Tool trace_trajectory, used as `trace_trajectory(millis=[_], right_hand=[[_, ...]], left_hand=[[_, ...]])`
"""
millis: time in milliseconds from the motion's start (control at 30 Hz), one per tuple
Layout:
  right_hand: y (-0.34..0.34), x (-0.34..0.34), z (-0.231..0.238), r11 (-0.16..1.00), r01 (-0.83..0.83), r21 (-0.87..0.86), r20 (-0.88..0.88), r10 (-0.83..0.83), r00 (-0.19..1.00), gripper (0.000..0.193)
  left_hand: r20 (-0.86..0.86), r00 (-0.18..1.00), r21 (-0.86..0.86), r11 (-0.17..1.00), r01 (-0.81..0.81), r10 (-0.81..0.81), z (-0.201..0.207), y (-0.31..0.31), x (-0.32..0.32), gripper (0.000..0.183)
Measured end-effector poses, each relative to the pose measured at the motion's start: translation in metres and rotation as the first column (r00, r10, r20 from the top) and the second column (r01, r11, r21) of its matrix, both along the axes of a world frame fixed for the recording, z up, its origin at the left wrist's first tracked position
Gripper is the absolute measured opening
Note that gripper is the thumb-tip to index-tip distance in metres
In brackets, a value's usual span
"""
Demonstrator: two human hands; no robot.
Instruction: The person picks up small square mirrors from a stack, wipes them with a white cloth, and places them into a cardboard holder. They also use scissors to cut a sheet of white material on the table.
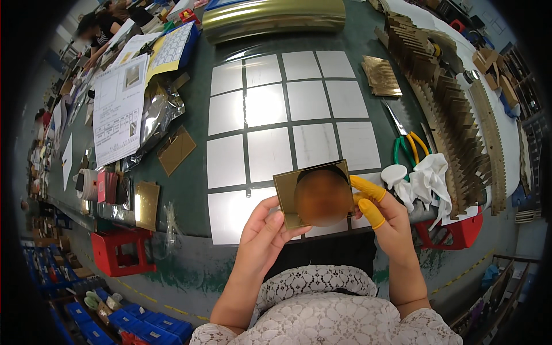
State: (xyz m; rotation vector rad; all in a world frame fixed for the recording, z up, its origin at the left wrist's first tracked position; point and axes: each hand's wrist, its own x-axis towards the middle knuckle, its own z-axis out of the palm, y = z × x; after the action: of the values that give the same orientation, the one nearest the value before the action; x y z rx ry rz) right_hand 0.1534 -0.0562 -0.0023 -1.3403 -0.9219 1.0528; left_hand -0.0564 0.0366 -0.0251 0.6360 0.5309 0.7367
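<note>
A square, bronze-coloured mirrored plate (286,198) is held upright, slightly tilted, at the near edge of the table. Its shiny surface shows a blurred reflection. My left hand (261,233) pinches its lower left corner with bare fingers and thumb. At the opposite side, my right hand (385,215) grips the right edge, with yellow finger cots (372,213) on the thumb and a finger. Behind the plate, rows of square silvery-white sheets (267,148) lie spaced apart on the dark green table; the plate and my hands cover part of the nearest row.
A gold film roll (275,22) lies at the back. On the right are stacked gold plates (382,76), scissors (395,118), yellow-handled pliers (418,146), white cloths (431,178) and long rows of toothed brown pieces (448,115). Printed papers (119,109) lie left, above a red stool (121,253).
</note>
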Motion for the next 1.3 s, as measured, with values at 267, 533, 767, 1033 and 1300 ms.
trace_trajectory(millis=[267,533,767,1033,1300], right_hand=[[0.004,0.0,-0.004,0.995,0.045,0.087,0.096,-0.053,0.994,0.049],[0.014,-0.009,0.01,0.994,0.046,0.095,0.473,-0.085,0.877,0.068],[0.022,-0.016,0.028,0.998,-0.057,-0.015,0.669,0.052,0.742,0.089],[0.022,-0.012,0.042,1.0,-0.029,0.003,0.778,0.016,0.628,0.087],[0.1,0.147,0.105,0.836,0.298,0.461,0.781,-0.541,0.312,0.082]], left_hand=[[-0.026,0.999,0.075,0.996,0.047,-0.045,0.0,-0.002,0.0,0.03],[-0.102,0.993,0.141,0.988,0.064,-0.05,-0.004,-0.008,0.0,0.031],[-0.473,0.829,0.716,0.679,0.162,0.3,0.004,-0.025,0.005,0.028],[-0.328,0.877,0.901,0.394,0.179,0.352,0.003,-0.021,0.027,0.032],[-0.241,0.921,0.841,0.539,0.04,0.307,0.006,0.003,0.02,0.04]])
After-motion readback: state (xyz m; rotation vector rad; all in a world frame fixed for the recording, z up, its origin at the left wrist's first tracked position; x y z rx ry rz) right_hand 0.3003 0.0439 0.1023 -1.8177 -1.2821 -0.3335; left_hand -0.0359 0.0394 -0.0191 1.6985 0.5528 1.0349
